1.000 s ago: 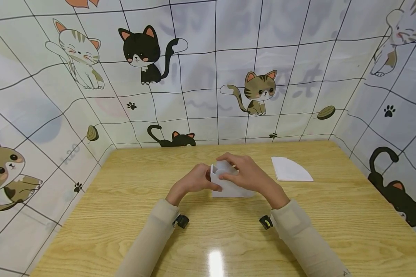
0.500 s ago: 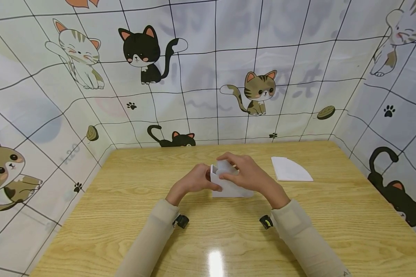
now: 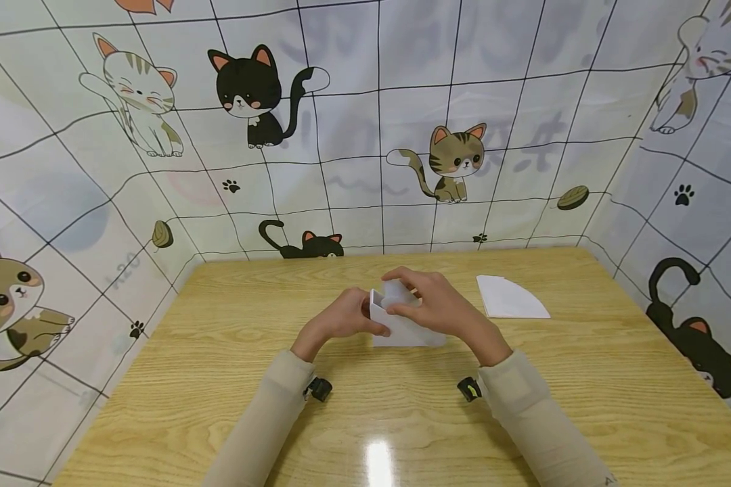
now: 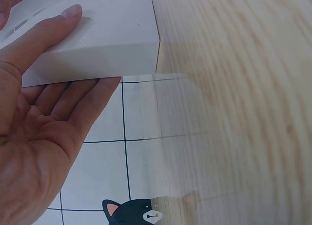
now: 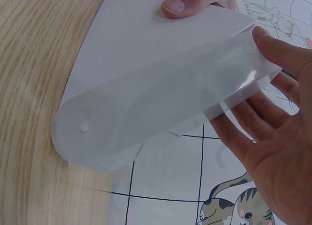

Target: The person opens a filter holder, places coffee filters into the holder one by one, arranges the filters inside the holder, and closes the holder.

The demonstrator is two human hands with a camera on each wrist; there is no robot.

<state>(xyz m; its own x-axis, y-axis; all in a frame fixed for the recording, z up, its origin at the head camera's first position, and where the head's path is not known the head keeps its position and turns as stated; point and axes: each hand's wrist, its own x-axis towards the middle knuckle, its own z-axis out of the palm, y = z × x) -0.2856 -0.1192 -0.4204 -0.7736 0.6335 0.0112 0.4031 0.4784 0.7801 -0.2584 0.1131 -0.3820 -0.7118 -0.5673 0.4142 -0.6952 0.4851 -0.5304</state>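
Observation:
Near the middle of the table, my left hand (image 3: pixel 347 314) grips a white wedge-shaped box (image 3: pixel 396 333) by its left end. In the left wrist view the thumb lies on the box's face and the fingers are behind it. My right hand (image 3: pixel 434 304) pinches the raised end of a translucent plastic cover (image 5: pixel 170 96) between thumb and fingers. The cover is a trough with a rounded end, where a small pin (image 5: pixel 84 127) shows at the box's corner. It stands swung partly out from the box. The inside of the box is mostly hidden.
A stack of white fan-shaped paper sheets (image 3: pixel 512 299) lies on the wooden table (image 3: pixel 250 297), right of the hands. Cat-printed cloth (image 3: pixel 353 135) walls in the table's back and sides. A small black camera (image 3: pixel 318 389) sits at each wrist.
My right hand, with the cover in its fingers, has shifted very slightly upward. The left hand and the box have stayed in place.

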